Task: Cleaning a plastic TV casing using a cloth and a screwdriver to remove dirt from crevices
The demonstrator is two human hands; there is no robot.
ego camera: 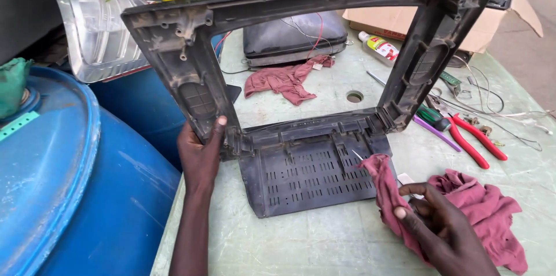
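table (pixel 324 247): pale green, daylit | blue barrel (pixel 69 195) left | cardboard box (pixel 405 18) behind

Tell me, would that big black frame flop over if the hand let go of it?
Probably it would tip: the black plastic frame stands upright, steadied only by the left hand at its lower corner. It looks stiff, not floppy, keeping its shape. Being hollow and thin-walled, it's likely light for its size. The maroon rag in the right hand droops limply.

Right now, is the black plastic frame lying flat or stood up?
Stood up. The black plastic frame rises off the table on its vented base, the left hand gripping its lower left corner.
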